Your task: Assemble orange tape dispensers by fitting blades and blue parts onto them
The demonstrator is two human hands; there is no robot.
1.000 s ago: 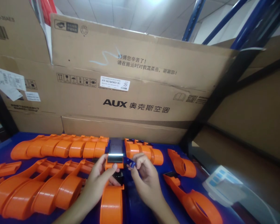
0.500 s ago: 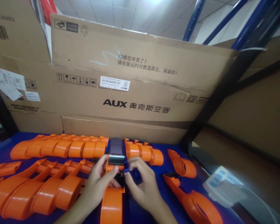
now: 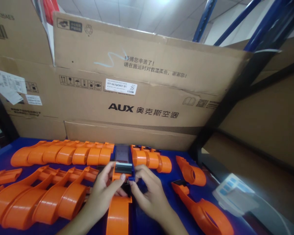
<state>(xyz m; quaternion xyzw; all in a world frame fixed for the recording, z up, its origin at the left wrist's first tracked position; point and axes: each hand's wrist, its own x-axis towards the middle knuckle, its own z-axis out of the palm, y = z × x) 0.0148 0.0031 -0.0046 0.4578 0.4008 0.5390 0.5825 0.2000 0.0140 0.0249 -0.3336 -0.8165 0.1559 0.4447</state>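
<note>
An orange tape dispenser point(image 3: 119, 212) stands in front of me, with a black roller and a toothed metal blade point(image 3: 123, 165) at its upper end. My left hand point(image 3: 106, 184) grips that end from the left, thumb on the orange frame below the roller. On the right side, my right hand point(image 3: 149, 187) has thumb and forefinger pinched at a small dark blue part point(image 3: 131, 178) beside the frame. Whether that part is fixed to the dispenser is hidden by the fingers. Behind the blade lies a dark, flat, glossy object point(image 3: 122, 153).
Rows of orange dispenser bodies point(image 3: 47, 202) lie left on the blue table point(image 3: 159, 189). Several smaller-looking ones point(image 3: 152, 160) stand behind my right hand; two dispensers point(image 3: 205, 212) lie right. A white-and-blue box point(image 3: 235, 194) sits far right. A cardboard wall point(image 3: 88, 107) closes the back.
The dispenser's head has shifted slightly to the right within my left hand's hold. My right fingers have moved slightly at the blue part; the surroundings look the same.
</note>
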